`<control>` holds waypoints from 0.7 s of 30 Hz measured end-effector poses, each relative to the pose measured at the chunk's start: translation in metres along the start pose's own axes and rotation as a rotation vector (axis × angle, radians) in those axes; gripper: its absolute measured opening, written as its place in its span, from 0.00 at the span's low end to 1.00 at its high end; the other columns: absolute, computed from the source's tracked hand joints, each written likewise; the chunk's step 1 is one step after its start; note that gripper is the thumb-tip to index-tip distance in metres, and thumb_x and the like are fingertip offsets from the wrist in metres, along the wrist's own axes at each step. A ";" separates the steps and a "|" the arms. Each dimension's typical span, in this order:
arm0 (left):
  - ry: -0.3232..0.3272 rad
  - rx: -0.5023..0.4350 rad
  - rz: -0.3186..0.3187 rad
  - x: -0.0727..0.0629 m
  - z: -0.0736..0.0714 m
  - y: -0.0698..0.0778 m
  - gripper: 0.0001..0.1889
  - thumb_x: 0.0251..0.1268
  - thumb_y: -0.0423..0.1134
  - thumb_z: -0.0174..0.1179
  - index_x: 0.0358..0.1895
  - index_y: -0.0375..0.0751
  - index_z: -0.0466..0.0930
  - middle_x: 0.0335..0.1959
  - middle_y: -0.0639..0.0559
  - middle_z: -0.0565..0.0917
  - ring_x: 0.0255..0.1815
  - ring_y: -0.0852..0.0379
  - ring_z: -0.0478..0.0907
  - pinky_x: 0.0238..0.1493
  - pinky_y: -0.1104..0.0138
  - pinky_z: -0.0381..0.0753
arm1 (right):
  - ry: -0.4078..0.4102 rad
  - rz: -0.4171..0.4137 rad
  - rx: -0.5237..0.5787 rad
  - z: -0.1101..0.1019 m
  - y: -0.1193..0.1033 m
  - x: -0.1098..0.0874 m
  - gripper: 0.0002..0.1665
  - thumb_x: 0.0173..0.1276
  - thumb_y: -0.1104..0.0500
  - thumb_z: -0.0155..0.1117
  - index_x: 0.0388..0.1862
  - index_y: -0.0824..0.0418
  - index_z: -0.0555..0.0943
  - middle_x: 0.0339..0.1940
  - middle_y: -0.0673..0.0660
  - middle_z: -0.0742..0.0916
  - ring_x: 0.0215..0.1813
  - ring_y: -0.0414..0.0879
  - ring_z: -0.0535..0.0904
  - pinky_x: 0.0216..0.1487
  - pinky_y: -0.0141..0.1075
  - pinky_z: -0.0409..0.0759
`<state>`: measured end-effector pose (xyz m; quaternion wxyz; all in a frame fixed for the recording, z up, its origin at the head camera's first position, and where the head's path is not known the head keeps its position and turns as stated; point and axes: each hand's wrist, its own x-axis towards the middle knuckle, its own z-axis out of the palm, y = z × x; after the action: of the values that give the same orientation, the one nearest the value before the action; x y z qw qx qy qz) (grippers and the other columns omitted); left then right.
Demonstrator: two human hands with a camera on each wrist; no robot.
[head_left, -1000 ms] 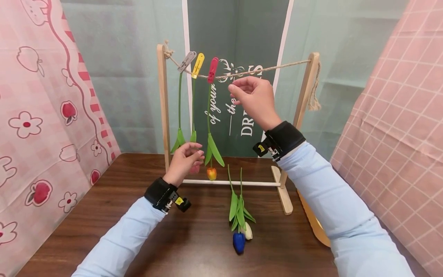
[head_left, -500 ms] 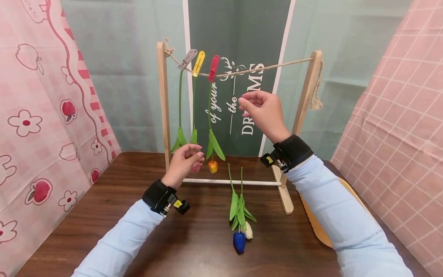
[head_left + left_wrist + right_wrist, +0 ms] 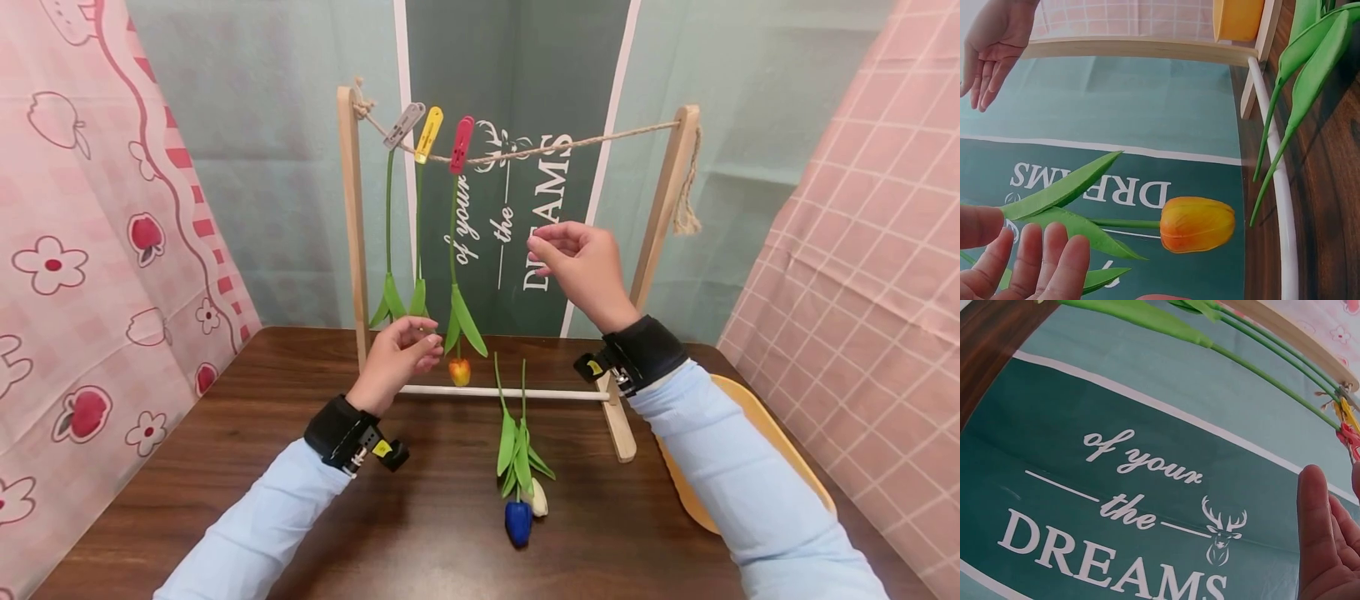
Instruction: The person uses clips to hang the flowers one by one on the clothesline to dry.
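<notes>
An orange-yellow tulip [image 3: 460,372] hangs bloom-down from a rope [image 3: 570,143], its stem clipped by a red clothespin [image 3: 462,144]. To its left, a yellow clothespin [image 3: 429,135] and a grey clothespin [image 3: 404,126] hold two more stems; the left hand hides those blooms in the head view. My left hand [image 3: 397,358], fingers loosely bent and holding nothing, is beside the orange tulip's leaves [image 3: 1063,190]; whether it touches them I cannot tell. Right of the tulips, below the rope, my right hand [image 3: 581,267] is in the air with relaxed fingers and nothing in it.
A blue tulip [image 3: 517,523] and a white tulip [image 3: 539,500] lie on the brown table [image 3: 450,550]. The rope runs between two wooden posts [image 3: 663,208], joined low down by a white bar [image 3: 510,393]. Partly under the right arm is a yellow tray [image 3: 780,433].
My right hand has moved down and slightly right, away from the red clothespin and rope. The orange tulip has swayed a little. The left hand has stayed nearly in place.
</notes>
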<state>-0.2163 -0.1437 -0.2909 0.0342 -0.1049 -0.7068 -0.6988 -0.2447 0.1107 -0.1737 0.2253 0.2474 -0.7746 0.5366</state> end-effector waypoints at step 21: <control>-0.028 -0.030 -0.005 -0.005 0.003 -0.005 0.13 0.70 0.30 0.56 0.55 0.30 0.73 0.42 0.37 0.80 0.39 0.55 0.82 0.50 0.54 0.81 | 0.003 0.111 -0.003 -0.006 0.033 -0.032 0.16 0.67 0.57 0.67 0.45 0.70 0.83 0.37 0.64 0.87 0.35 0.41 0.85 0.36 0.36 0.85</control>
<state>-0.2122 -0.1414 -0.2968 0.0210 -0.1135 -0.6969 -0.7078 -0.2400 0.1311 -0.2153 0.1969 0.2030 -0.7876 0.5474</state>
